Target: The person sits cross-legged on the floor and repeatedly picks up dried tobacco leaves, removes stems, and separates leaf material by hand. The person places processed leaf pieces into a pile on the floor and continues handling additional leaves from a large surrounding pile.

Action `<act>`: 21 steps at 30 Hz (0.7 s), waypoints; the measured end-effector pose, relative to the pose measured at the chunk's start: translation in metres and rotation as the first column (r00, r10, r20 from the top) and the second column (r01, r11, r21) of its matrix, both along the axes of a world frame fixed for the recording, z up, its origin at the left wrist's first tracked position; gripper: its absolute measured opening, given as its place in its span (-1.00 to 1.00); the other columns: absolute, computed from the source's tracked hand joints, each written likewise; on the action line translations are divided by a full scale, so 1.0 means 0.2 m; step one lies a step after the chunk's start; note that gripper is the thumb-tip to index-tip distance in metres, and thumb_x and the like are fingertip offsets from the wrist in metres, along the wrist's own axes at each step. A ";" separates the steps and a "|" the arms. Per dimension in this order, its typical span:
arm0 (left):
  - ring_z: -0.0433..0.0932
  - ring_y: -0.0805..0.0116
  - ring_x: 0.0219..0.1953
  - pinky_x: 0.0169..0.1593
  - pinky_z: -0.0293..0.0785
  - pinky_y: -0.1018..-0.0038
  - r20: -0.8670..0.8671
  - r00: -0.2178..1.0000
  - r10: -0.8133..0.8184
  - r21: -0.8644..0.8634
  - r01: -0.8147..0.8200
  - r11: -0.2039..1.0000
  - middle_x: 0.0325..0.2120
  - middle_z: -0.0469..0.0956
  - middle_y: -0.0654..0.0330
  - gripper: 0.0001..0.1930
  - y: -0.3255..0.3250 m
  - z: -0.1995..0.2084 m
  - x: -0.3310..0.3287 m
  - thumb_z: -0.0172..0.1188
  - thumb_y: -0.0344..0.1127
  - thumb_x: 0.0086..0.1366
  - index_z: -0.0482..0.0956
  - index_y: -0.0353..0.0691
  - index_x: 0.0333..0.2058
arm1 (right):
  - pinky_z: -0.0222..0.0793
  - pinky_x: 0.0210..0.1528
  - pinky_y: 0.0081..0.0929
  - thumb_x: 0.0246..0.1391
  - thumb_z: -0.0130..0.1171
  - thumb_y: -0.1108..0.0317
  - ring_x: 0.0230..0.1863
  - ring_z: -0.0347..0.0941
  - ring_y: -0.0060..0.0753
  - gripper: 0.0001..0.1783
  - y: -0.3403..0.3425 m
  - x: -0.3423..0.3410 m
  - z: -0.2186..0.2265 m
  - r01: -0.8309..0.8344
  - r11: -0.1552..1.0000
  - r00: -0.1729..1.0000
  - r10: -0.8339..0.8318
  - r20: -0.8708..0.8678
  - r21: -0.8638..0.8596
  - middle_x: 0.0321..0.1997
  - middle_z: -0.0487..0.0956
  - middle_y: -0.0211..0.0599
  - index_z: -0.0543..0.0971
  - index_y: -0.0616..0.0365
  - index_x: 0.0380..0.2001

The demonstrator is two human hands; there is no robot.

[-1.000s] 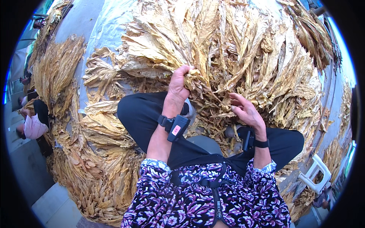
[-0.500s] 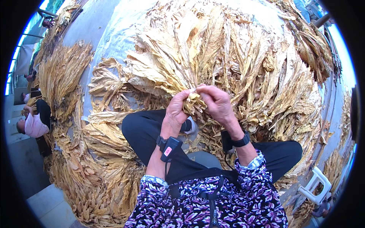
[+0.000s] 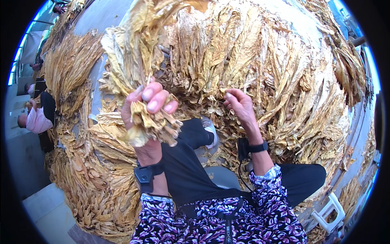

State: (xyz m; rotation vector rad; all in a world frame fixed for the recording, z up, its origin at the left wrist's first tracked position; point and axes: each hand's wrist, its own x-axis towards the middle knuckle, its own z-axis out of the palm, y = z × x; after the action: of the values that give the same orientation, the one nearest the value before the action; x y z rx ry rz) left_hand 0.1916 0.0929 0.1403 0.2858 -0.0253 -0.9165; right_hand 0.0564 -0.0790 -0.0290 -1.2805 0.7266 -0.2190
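My left hand [image 3: 154, 97] is wrapped round a bundle of dried, yellow-brown tobacco leaves [image 3: 136, 51], lifted toward the left. The gathered stem ends [image 3: 156, 124] stick out below my fingers, and the leaf blades fan upward above them. Apart from the bundle, my right hand [image 3: 241, 107] is over the near edge of the large leaf heap [image 3: 243, 49]. Its fingers are curled and pinched together near a small yellowish bit; whether they grip it is hard to make out.
More dried leaves [image 3: 105, 203] lie at the left, beside my folded legs. A pale plastic sheet [image 3: 122, 20] shows beyond the heap. At the right stands a white plastic stool [image 3: 331, 213]. Another person [image 3: 38, 116] in a pink top sits at the far left.
My hands were together at the bundle's stem end; now they are apart. The left has carried the bundle left and up toward the view, while the right has shifted slightly right.
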 end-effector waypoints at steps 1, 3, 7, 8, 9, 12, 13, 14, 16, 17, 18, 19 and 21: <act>0.42 0.43 -0.48 -0.27 0.34 0.33 0.051 0.999 0.007 0.002 -0.007 1.000 -0.51 0.35 0.27 -0.81 0.01 -0.04 0.02 -0.12 -0.26 0.30 0.32 -0.27 -0.29 | 0.38 -0.41 -0.65 0.12 0.03 0.38 -0.45 0.45 -0.61 -0.80 0.02 0.07 -0.13 -0.016 1.000 1.000 0.016 0.018 0.001 -0.41 0.54 -0.34 0.52 0.24 -0.23; 0.39 0.43 -0.51 -0.28 0.34 0.32 0.086 0.995 0.049 0.028 -0.052 0.998 -0.52 0.33 0.27 -0.77 0.02 -0.06 0.01 -0.16 -0.28 0.29 0.33 -0.32 -0.20 | 0.40 -0.36 -0.49 0.09 0.06 0.28 -0.39 0.47 -0.45 -0.74 0.03 0.24 -0.31 -0.124 0.954 0.989 0.097 -0.111 -0.272 -0.44 0.54 -0.26 0.53 0.27 -0.29; 0.38 0.43 -0.52 -0.29 0.34 0.32 0.057 0.991 0.118 0.074 -0.122 0.990 -0.53 0.33 0.28 -0.76 0.03 -0.03 0.01 -0.17 -0.29 0.29 0.34 -0.31 -0.19 | 0.38 -0.28 -0.29 0.01 0.08 0.00 -0.32 0.46 -0.22 -0.48 0.05 0.63 -0.41 -0.322 0.896 0.833 0.115 -0.541 -0.305 -0.32 0.52 0.00 0.43 0.34 -0.28; 0.37 0.43 -0.52 -0.28 0.33 0.32 0.045 0.992 0.115 0.084 -0.118 0.989 -0.53 0.34 0.28 -0.76 0.02 -0.03 0.01 -0.17 -0.29 0.29 0.35 -0.31 -0.18 | 0.37 -0.24 -0.18 -0.06 0.13 -0.08 -0.30 0.47 -0.13 -0.41 0.07 0.66 -0.51 -0.251 0.863 0.866 -0.003 -0.501 -0.439 -0.33 0.52 0.07 0.43 0.35 -0.31; 0.37 0.43 -0.51 -0.28 0.32 0.33 0.031 0.993 0.114 0.096 -0.117 0.988 -0.53 0.34 0.28 -0.76 0.02 -0.04 0.00 -0.17 -0.28 0.29 0.36 -0.31 -0.18 | 0.36 -0.19 -0.06 -0.12 0.18 -0.16 -0.28 0.49 -0.04 -0.34 0.09 0.69 -0.62 -0.178 0.809 0.888 -0.114 -0.446 -0.561 -0.34 0.53 0.13 0.44 0.35 -0.34; 0.37 0.45 -0.51 -0.27 0.30 0.35 0.011 0.996 0.092 0.129 -0.093 0.987 -0.53 0.33 0.29 -0.77 0.02 -0.03 0.02 -0.15 -0.29 0.28 0.36 -0.29 -0.21 | 0.33 -0.45 -0.27 -0.06 0.11 0.10 -0.52 0.34 -0.33 -0.62 0.03 0.67 -0.58 -0.078 0.902 0.941 -0.074 -0.330 -0.424 -0.54 0.42 -0.19 0.36 0.25 -0.47; 0.37 0.45 -0.51 -0.27 0.30 0.35 -0.003 0.995 0.100 0.148 -0.099 0.984 -0.53 0.33 0.30 -0.77 0.03 -0.04 0.01 -0.15 -0.29 0.28 0.36 -0.29 -0.20 | 0.29 -0.55 -0.36 -0.04 0.09 0.17 -0.57 0.29 -0.44 -0.70 0.02 0.60 -0.52 -0.028 0.951 0.937 -0.082 -0.339 -0.309 -0.58 0.37 -0.29 0.35 0.21 -0.50; 0.36 0.46 -0.52 -0.28 0.30 0.35 -0.011 0.994 0.106 0.157 -0.103 0.982 -0.53 0.33 0.30 -0.77 0.03 -0.05 0.02 -0.14 -0.28 0.27 0.36 -0.29 -0.20 | 0.08 -0.74 -0.58 0.01 -0.02 0.28 -0.70 0.14 -0.63 -0.84 0.01 0.51 -0.51 -0.024 0.856 0.956 -0.132 -0.263 -0.516 -0.69 0.26 -0.52 0.30 0.11 -0.44; 0.36 0.47 -0.52 -0.29 0.29 0.36 -0.022 0.994 0.103 0.198 -0.097 0.975 -0.53 0.33 0.31 -0.78 0.02 -0.04 0.01 -0.11 -0.26 0.26 0.35 -0.28 -0.23 | 0.10 -0.79 -0.63 0.09 0.01 0.32 -0.72 0.16 -0.67 -0.86 -0.02 0.29 -0.39 0.028 0.745 0.968 -0.185 -0.167 -0.666 -0.70 0.28 -0.51 0.30 0.11 -0.43; 0.36 0.47 -0.53 -0.29 0.29 0.37 -0.021 0.994 0.105 0.201 -0.098 0.975 -0.53 0.33 0.31 -0.79 0.03 -0.04 0.01 -0.10 -0.26 0.26 0.35 -0.28 -0.24 | 0.11 -0.79 -0.61 0.09 0.01 0.30 -0.73 0.18 -0.66 -0.85 -0.01 0.18 -0.32 0.064 0.784 0.960 -0.217 -0.175 -0.618 -0.71 0.28 -0.53 0.31 0.10 -0.43; 0.36 0.48 -0.53 -0.29 0.28 0.37 -0.017 0.995 0.098 0.203 -0.093 0.975 -0.54 0.33 0.31 -0.79 0.02 -0.05 0.01 -0.10 -0.26 0.25 0.35 -0.28 -0.25 | 0.13 -0.76 -0.60 0.07 0.02 0.31 -0.74 0.17 -0.66 -0.86 -0.02 0.08 -0.28 0.042 0.759 0.947 -0.237 -0.216 -0.650 -0.72 0.27 -0.55 0.31 0.10 -0.45; 0.36 0.48 -0.53 -0.30 0.28 0.37 -0.020 0.996 0.091 0.208 -0.085 0.974 -0.54 0.33 0.31 -0.79 0.01 -0.05 0.00 -0.10 -0.26 0.25 0.35 -0.28 -0.26 | 0.19 -0.73 -0.53 0.05 0.04 0.33 -0.73 0.22 -0.62 -0.86 -0.02 -0.04 -0.28 0.038 0.749 0.939 -0.254 -0.234 -0.661 -0.70 0.33 -0.52 0.34 0.13 -0.42; 0.38 0.46 -0.52 -0.29 0.29 0.38 -0.034 0.997 0.075 0.211 -0.066 0.975 -0.54 0.34 0.29 -0.83 0.00 -0.04 -0.01 -0.10 -0.28 0.25 0.35 -0.28 -0.33 | 0.33 -0.56 -0.43 0.01 0.09 0.37 -0.59 0.42 -0.43 -0.80 0.00 -0.25 -0.30 0.106 0.749 0.923 -0.319 -0.216 -0.654 -0.57 0.50 -0.32 0.45 0.18 -0.26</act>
State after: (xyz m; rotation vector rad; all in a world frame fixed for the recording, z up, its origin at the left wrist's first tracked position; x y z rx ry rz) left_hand 0.1888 0.0933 0.1320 0.4607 0.1203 -0.8548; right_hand 0.0060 -0.0799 -0.0881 -1.9090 1.1423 -0.4880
